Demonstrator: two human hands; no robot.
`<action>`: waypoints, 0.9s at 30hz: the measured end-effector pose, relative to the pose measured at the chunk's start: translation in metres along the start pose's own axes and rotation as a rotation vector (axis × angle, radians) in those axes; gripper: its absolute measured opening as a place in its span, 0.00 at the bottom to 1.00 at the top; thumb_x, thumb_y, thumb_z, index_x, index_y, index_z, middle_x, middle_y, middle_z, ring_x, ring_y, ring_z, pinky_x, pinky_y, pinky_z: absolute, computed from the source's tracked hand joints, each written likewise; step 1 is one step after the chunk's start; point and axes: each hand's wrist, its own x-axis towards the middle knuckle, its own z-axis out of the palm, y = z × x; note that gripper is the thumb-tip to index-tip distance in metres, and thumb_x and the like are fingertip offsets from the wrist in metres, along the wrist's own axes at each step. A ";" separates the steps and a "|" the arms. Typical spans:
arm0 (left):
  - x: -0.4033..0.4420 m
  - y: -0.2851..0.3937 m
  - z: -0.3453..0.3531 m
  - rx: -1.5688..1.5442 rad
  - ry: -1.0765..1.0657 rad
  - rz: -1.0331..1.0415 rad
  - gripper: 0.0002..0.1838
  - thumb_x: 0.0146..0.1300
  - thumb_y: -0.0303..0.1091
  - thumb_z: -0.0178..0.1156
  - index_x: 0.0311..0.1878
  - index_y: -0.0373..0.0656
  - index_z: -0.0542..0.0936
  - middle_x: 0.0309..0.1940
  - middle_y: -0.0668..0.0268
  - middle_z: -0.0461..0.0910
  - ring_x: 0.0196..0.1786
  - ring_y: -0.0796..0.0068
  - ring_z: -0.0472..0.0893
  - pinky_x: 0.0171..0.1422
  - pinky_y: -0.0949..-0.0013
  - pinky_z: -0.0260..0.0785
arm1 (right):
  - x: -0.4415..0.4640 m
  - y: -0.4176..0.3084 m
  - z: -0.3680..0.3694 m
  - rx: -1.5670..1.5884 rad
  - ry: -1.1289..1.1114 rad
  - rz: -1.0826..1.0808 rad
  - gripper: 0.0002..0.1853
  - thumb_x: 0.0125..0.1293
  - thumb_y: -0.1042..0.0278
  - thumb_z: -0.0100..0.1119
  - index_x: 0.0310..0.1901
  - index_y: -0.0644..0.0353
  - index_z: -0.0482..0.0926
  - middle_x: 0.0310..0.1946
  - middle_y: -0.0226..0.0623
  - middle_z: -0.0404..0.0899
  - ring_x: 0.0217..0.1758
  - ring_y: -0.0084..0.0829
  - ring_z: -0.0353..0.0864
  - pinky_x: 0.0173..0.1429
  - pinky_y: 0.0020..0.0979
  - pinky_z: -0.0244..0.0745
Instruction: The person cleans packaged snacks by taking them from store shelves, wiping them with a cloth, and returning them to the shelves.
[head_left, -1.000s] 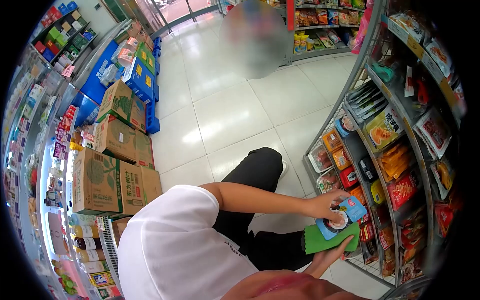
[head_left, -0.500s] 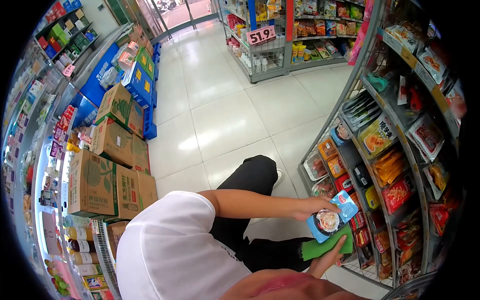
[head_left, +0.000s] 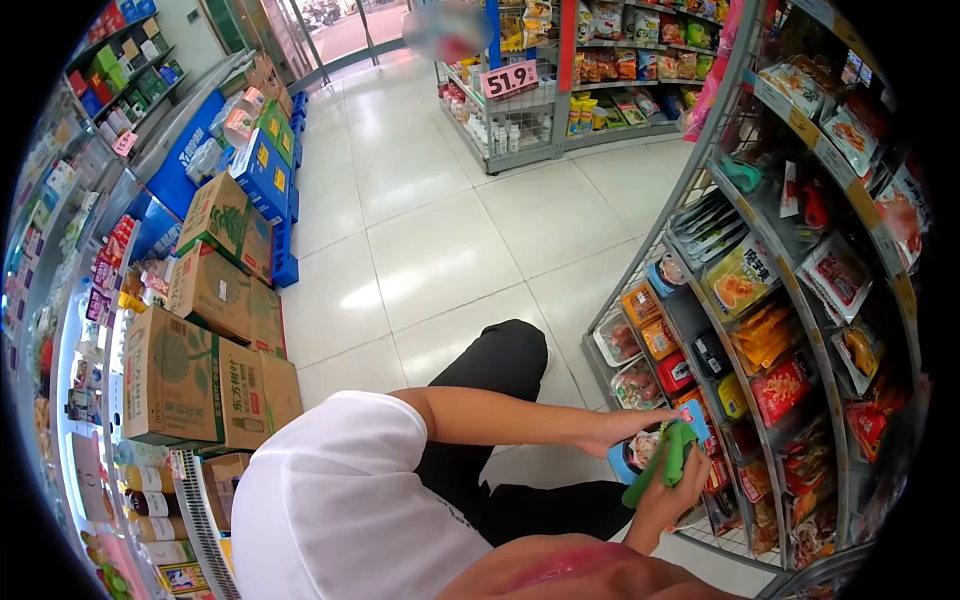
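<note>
My left hand grips the blue package with a round window by its upper left edge. Food shows through the window, partly covered. My right hand holds a folded green cloth against the front of the package. Both hands are close together, beside the lower shelves of the snack rack and above my bent leg in black trousers.
Packaged snacks fill the curved rack at the right, its wire side near my hands. Stacked cardboard cartons and a lit drinks shelf stand at the left. Tiled floor runs towards a glass door. A blurred shape is near the far shelf.
My right hand has brought the green cloth up from below the package onto its front. The package sits lower and is more covered. The view has shifted slightly.
</note>
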 end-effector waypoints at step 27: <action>-0.008 0.012 -0.002 -0.512 -0.104 0.045 0.26 0.81 0.58 0.49 0.66 0.47 0.78 0.60 0.62 0.85 0.61 0.63 0.85 0.70 0.56 0.76 | 0.030 -0.001 -0.010 -0.081 0.136 -0.065 0.18 0.58 0.75 0.71 0.52 0.62 0.85 0.45 0.40 0.82 0.47 0.44 0.83 0.51 0.39 0.79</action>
